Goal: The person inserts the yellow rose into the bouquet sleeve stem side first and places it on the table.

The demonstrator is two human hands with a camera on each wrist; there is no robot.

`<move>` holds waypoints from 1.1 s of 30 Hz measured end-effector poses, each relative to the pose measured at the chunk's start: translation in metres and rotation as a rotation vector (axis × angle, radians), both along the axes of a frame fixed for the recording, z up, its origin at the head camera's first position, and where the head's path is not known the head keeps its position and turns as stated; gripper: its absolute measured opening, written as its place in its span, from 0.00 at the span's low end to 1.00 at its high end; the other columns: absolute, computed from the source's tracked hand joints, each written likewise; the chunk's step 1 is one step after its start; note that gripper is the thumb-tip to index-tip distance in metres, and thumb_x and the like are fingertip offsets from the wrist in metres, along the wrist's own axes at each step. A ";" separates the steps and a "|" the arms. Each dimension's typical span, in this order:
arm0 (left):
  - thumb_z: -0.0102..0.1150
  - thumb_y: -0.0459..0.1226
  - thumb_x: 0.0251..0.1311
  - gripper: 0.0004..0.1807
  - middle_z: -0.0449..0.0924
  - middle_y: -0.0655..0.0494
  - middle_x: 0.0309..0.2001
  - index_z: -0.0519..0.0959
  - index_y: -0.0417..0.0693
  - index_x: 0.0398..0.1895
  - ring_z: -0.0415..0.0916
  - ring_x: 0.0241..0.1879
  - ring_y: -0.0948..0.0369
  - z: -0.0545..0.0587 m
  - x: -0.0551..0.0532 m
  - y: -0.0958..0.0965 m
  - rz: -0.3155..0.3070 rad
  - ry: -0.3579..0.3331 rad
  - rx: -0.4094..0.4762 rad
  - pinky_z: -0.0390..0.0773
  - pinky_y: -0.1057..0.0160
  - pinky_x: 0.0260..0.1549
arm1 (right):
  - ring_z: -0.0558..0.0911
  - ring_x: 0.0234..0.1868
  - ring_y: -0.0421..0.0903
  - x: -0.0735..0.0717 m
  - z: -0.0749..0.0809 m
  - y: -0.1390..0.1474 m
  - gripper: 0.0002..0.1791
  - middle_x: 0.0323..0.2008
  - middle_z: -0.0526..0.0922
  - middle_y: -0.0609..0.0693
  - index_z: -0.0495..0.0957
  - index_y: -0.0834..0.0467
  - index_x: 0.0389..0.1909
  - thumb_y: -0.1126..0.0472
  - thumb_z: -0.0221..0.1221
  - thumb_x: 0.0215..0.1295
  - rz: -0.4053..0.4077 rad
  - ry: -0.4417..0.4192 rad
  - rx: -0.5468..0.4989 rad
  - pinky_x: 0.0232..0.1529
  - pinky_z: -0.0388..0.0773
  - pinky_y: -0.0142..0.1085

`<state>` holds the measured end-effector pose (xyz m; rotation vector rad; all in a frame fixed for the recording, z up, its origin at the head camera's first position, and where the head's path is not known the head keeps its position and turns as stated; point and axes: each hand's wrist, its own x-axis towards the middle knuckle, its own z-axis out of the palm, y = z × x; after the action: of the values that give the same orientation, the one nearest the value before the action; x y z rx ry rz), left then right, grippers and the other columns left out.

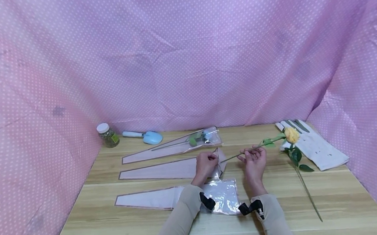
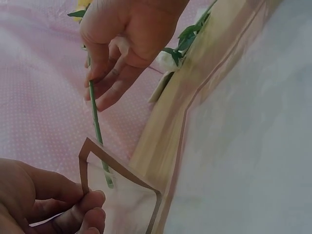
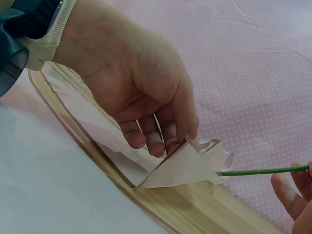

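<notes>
My left hand [image 1: 207,164] pinches the mouth edge of the middle tapered flower sleeve [image 1: 159,170], which has a clear side and a brown border. The mouth is lifted open in the left wrist view. In my right hand [image 1: 255,160] is the stem of a yellow rose [image 1: 291,135], held between thumb and fingers with the bloom to the right. The lower end of the green stem [image 2: 95,117] reaches into the sleeve's mouth. The right wrist view shows the left fingertips [image 3: 155,146] at the folded-up corner of the sleeve.
Behind lies a sleeve [image 1: 135,157] holding a blue rose [image 1: 206,136]; a third sleeve [image 1: 145,199] lies in front. White gloves [image 1: 326,154] and a white rose [image 2: 168,62] with a long stem [image 1: 309,193] are at right. A jar [image 1: 109,137] and blue trowel [image 1: 152,137] stand back left.
</notes>
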<state>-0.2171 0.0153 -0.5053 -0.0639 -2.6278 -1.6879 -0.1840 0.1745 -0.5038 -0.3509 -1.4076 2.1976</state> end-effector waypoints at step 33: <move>0.64 0.27 0.52 0.04 0.85 0.42 0.25 0.86 0.35 0.28 0.69 0.19 0.72 0.014 0.002 0.005 -0.036 0.080 0.088 0.69 0.76 0.19 | 0.86 0.41 0.45 0.002 -0.003 -0.014 0.13 0.39 0.80 0.54 0.62 0.70 0.53 0.73 0.51 0.71 0.073 0.040 -0.020 0.42 0.87 0.39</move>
<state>-0.2146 0.0200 -0.4909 -0.1750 -2.5071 -1.7709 -0.1815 0.1609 -0.5063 -0.2650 -1.3981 2.2657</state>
